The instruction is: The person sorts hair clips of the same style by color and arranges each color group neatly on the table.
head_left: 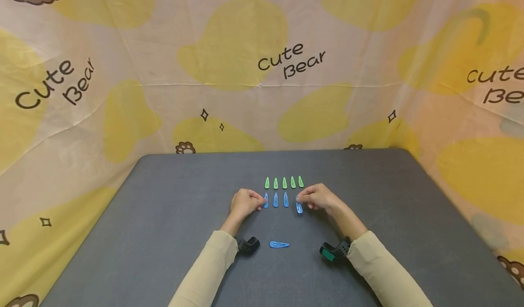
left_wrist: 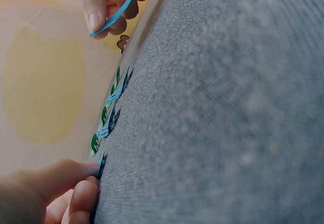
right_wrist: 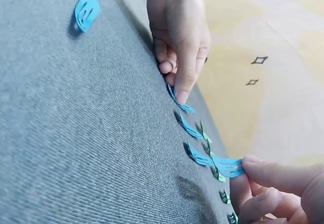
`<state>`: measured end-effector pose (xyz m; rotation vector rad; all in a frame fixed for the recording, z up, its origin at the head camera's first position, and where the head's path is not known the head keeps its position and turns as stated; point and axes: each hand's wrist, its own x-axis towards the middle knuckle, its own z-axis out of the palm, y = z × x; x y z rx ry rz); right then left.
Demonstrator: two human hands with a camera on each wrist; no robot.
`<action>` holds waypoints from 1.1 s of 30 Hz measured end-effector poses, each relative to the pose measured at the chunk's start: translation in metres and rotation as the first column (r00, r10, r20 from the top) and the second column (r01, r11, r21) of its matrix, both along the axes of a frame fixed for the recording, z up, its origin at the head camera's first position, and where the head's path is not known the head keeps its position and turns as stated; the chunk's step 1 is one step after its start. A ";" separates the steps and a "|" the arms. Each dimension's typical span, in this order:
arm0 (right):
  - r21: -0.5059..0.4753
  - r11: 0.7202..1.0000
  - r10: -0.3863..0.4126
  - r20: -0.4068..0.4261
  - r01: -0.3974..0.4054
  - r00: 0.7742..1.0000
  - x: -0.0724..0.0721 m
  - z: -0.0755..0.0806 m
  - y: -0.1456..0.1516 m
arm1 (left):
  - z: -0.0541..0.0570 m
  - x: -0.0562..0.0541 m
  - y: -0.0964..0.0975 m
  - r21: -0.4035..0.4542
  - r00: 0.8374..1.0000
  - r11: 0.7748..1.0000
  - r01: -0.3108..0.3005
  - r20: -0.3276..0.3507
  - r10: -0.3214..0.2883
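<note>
My right hand [head_left: 321, 196] pinches a blue snap hair clip [right_wrist: 227, 166] between thumb and fingers, raised off the table at the right of the blue row. My left hand [head_left: 245, 202] has its thumb and finger on the leftmost blue hair clip [head_left: 266, 200], which lies on the table. Between the hands lie two more blue clips, a left one [head_left: 275, 199] and a right one [head_left: 285, 199], both pointing away. Behind them runs a row of several green hair clips [head_left: 284, 183]. Closer to me, another blue clip [head_left: 279, 244] lies sideways.
The grey table [head_left: 163, 252] has a far edge along a printed cloth backdrop [head_left: 229, 47]. Black wrist bands sit at both sleeves, the left band [head_left: 248, 245] and the right band [head_left: 335, 250] flanking the sideways clip.
</note>
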<state>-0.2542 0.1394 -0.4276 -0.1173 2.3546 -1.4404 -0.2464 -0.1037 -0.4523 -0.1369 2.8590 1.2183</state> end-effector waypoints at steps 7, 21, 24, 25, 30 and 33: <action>-0.032 0.999 -0.032 0.052 0.033 0.998 -0.009 -0.004 0.000 | 0.000 0.000 0.000 0.000 1.000 1.000 -0.001 -0.009 0.001; -0.063 0.991 -0.108 0.174 0.120 0.979 -0.024 -0.012 -0.003 | 0.000 -0.001 0.000 -0.001 1.000 1.000 -0.002 -0.004 0.002; -0.062 0.990 -0.115 0.185 0.129 0.976 -0.026 -0.012 -0.004 | 0.000 -0.001 0.000 0.002 1.000 1.000 -0.004 -0.006 0.004; -0.062 0.990 -0.115 0.186 0.129 0.976 -0.027 -0.013 -0.005 | 0.000 -0.001 0.000 0.003 1.000 1.000 -0.005 -0.006 0.005; -0.046 0.986 -0.147 0.205 0.159 0.968 -0.030 -0.014 -0.008 | 0.000 -0.001 0.000 0.004 1.000 1.000 -0.008 0.001 0.008; -0.044 0.986 -0.149 0.205 0.162 0.967 -0.033 -0.014 -0.009 | 0.000 -0.002 0.000 0.007 1.000 1.000 -0.006 0.000 0.006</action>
